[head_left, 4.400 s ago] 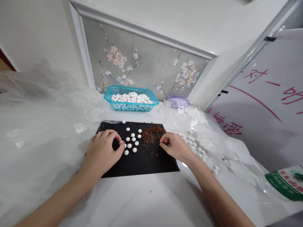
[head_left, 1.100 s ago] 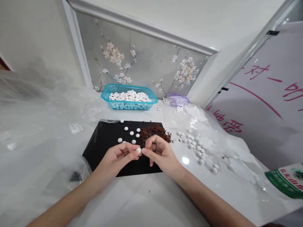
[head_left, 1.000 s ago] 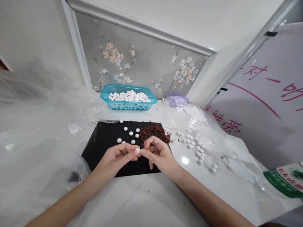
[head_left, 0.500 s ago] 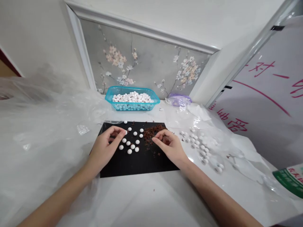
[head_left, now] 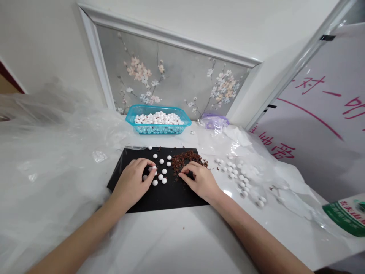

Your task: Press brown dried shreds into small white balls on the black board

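Note:
My left hand (head_left: 131, 183) pinches a small white ball (head_left: 154, 168) between thumb and fingertips, over the left part of a black mat (head_left: 168, 199). Several loose white balls (head_left: 161, 161) lie on the mat beside it, some partly hidden behind its fingers. At the right side of the mat my right hand (head_left: 202, 180) is closed, thumb against fingertips. Whatever is in that pinch is too small to make out. Just beyond its fingers spreads a heap of small reddish-brown pieces (head_left: 185, 156).
Behind the mat stands a blue plastic basket (head_left: 158, 129) full of white balls with brown bits. More white balls (head_left: 242, 184) lie to the right near clear plastic bags (head_left: 225, 137). Clear plastic sheeting (head_left: 57, 163) covers the left side. A green-labelled bottle (head_left: 345, 217) lies far right.
My left hand has moved slightly right and down with its white ball, towards the other balls. My right hand has shifted a little left. The camera view has moved slightly.

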The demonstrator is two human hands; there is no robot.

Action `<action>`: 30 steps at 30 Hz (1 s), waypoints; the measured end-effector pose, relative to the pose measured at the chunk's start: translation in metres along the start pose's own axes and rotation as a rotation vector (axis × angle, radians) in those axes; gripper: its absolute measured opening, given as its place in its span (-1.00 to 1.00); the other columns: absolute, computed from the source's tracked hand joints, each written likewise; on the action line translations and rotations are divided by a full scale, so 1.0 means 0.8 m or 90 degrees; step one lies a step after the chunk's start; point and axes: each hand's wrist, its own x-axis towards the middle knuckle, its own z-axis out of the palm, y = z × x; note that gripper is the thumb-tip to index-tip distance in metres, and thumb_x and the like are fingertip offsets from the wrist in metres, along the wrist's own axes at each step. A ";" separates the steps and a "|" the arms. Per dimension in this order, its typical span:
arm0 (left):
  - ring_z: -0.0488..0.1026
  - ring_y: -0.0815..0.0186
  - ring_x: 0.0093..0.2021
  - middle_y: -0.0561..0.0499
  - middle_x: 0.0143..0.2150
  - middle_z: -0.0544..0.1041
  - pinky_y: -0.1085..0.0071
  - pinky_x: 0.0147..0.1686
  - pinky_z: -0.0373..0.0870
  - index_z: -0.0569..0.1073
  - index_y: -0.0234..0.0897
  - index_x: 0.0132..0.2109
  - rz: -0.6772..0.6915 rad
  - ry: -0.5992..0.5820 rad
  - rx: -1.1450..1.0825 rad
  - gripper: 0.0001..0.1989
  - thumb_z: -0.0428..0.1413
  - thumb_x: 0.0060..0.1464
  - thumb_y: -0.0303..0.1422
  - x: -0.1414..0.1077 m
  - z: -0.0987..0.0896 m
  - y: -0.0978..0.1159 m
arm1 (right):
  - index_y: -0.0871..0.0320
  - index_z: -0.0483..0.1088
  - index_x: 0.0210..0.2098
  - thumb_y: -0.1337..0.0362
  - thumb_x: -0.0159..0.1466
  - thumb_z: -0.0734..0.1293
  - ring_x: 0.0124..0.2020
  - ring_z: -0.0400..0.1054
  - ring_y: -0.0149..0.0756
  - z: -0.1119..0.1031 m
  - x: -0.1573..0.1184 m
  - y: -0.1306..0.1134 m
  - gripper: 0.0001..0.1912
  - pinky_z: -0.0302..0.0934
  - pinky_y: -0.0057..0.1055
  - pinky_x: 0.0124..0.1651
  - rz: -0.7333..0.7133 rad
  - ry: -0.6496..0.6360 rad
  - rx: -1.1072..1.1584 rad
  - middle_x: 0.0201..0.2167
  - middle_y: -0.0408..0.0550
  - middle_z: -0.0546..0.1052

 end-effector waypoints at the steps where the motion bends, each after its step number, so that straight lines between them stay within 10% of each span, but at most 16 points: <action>1: 0.34 0.14 -0.10 -0.09 -0.14 0.45 0.23 -0.09 0.23 0.36 -0.24 -0.14 0.003 0.003 -0.001 -0.74 -0.10 0.13 -0.22 0.000 0.000 0.000 | 0.13 0.36 -0.45 0.24 0.20 0.27 -0.49 0.24 -0.44 0.000 0.000 -0.001 -0.87 0.10 -0.48 -0.42 -0.004 0.009 0.002 -0.42 -0.15 0.41; 11: 0.24 0.13 0.13 -0.05 0.09 0.43 0.04 0.17 -0.18 0.38 -0.13 0.06 0.129 -0.073 0.061 -0.61 -0.14 0.18 -0.18 0.014 0.015 0.004 | 0.13 0.21 -0.42 0.14 0.25 0.19 -0.67 0.22 -0.47 -0.002 -0.005 -0.011 -0.80 0.08 -0.51 -0.59 0.056 0.086 0.205 -0.58 -0.16 0.45; 16: 0.32 0.16 0.03 -0.07 -0.02 0.49 0.11 0.13 -0.05 0.43 -0.20 -0.04 0.127 -0.033 0.024 -0.66 -0.14 0.18 -0.21 0.013 0.007 0.007 | 0.15 0.29 -0.40 0.13 0.19 0.28 -0.52 0.42 -0.34 0.001 -0.002 -0.013 -0.80 0.24 -0.47 -0.47 0.071 0.116 0.320 -0.54 -0.10 0.49; 21: 0.39 0.26 -0.15 -0.03 -0.15 0.49 0.32 -0.09 0.25 0.38 -0.20 -0.07 -0.001 0.020 -0.225 -0.72 -0.06 0.14 -0.21 0.000 0.005 0.024 | 0.16 0.31 -0.36 0.15 0.18 0.30 -0.42 0.47 -0.29 -0.002 -0.005 -0.020 -0.81 0.33 -0.43 -0.38 0.073 0.108 0.405 -0.44 -0.06 0.52; 30: 0.46 0.31 -0.22 0.02 -0.31 0.52 0.39 -0.14 0.35 0.44 -0.25 -0.24 -0.156 -0.139 -0.622 -0.77 0.11 0.02 -0.20 -0.023 0.016 0.062 | 0.12 0.36 -0.36 0.26 0.23 0.25 -0.56 0.18 -0.50 -0.008 -0.018 -0.039 -0.91 0.14 -0.51 -0.52 -0.051 0.176 0.263 -0.52 -0.17 0.31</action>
